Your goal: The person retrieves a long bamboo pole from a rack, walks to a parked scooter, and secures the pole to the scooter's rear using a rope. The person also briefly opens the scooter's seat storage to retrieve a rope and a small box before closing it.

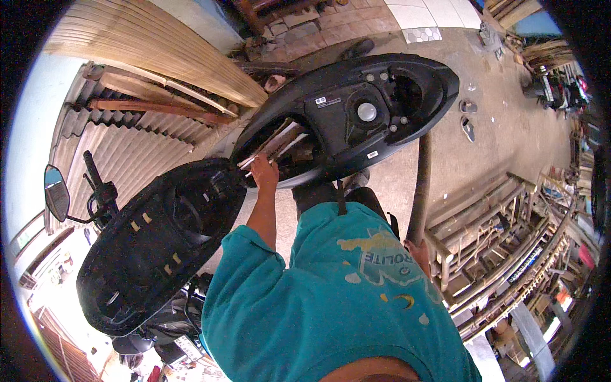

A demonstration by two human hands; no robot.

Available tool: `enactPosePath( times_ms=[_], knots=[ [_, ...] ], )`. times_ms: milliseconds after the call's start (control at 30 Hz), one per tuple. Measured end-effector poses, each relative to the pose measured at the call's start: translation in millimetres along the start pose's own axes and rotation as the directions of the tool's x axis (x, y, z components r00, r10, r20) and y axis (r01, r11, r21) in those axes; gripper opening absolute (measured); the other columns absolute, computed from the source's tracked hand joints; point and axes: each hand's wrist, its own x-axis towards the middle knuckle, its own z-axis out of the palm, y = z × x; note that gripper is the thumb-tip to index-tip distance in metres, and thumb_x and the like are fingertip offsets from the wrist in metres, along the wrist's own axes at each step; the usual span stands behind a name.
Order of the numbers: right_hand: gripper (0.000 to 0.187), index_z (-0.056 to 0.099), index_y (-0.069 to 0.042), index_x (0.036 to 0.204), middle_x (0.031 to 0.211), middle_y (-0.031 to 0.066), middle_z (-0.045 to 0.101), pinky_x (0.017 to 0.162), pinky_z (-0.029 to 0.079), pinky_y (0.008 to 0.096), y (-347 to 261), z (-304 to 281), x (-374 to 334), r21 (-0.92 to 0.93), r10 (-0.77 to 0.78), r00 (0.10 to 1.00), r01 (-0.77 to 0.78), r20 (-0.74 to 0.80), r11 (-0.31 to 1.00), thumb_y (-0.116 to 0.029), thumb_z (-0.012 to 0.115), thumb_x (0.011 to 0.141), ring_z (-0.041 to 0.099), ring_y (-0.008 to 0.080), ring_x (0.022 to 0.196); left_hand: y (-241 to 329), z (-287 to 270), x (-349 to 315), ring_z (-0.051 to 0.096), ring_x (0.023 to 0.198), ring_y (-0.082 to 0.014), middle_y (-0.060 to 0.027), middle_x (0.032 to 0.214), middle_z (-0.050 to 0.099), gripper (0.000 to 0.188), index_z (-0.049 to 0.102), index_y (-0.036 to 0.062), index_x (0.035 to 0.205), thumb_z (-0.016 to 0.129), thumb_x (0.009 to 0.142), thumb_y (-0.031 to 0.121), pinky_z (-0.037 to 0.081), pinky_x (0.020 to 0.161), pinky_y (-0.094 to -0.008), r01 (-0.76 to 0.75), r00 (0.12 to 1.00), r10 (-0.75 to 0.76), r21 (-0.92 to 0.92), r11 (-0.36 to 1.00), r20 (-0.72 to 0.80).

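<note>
My left hand point(264, 173) reaches into the front of the open under-seat compartment point(313, 145) of a black scooter point(331, 105). Its fingers are closed around the near end of some pale folded papers point(280, 143) lying there. Darker contents beside the papers are hard to make out. The underside of the raised black seat point(184, 210) faces up on the left. At my right side, my right hand point(418, 252) is partly hidden by my teal shirt. It rests at the lower end of a long brown wooden pole point(420, 184); its grip is not plain.
A round metallic fuel cap point(366, 113) sits behind the compartment. The scooter's mirror point(57, 193) sticks out at far left. A bamboo bench point(484, 223) stands at right, and sandals point(468, 128) lie on the floor. Corrugated sheets point(159, 137) lean beyond the seat.
</note>
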Motion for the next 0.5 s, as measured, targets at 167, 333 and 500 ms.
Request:
enactPosePath(
  times_ms=[167, 333, 500],
  knots=[
    [0.066, 0.055, 0.004, 0.121, 0.102, 0.0194, 0.070, 0.076, 0.052, 0.0391, -60, -18, -22, 0.278, 0.085, 0.996, -0.087, 0.018, 0.957, -0.038, 0.080, 0.078, 0.068, 0.0301, 0.091, -1, 7, -4, 0.064, 0.106, -0.0364, -0.0191, 0.115, 0.062, 0.024, 0.069, 0.0077, 0.104, 0.065, 0.085, 0.022, 0.053, 0.091, -0.0479, -0.156, 0.983, 0.122, 0.267, 0.951, 0.139],
    [0.080, 0.052, 0.004, 0.131, 0.117, 0.0214, 0.067, 0.094, 0.050, 0.0425, -91, -42, -33, 0.042, 0.098, 0.995, -0.099, 0.030, 0.994, -0.045, 0.081, 0.075, 0.065, 0.0349, 0.108, -1, -8, 10, 0.068, 0.094, -0.0374, -0.0186, 0.101, 0.068, 0.022, 0.068, 0.0052, 0.101, 0.064, 0.087, 0.021, 0.053, 0.086, -0.0493, -0.065, 0.938, 0.020, 0.120, 0.991, 0.346],
    [0.081, 0.051, 0.003, 0.133, 0.119, 0.0207, 0.066, 0.096, 0.049, 0.0424, -88, -39, -33, 0.217, 0.084, 0.992, -0.102, 0.091, 0.971, -0.044, 0.081, 0.074, 0.064, 0.0331, 0.110, -14, -44, 8, 0.068, 0.087, -0.0376, -0.0242, 0.092, 0.067, 0.031, 0.065, 0.0012, 0.094, 0.063, 0.091, 0.032, 0.053, 0.075, -0.0510, -0.190, 0.960, 0.213, -0.135, 0.972, 0.181]
  ],
)
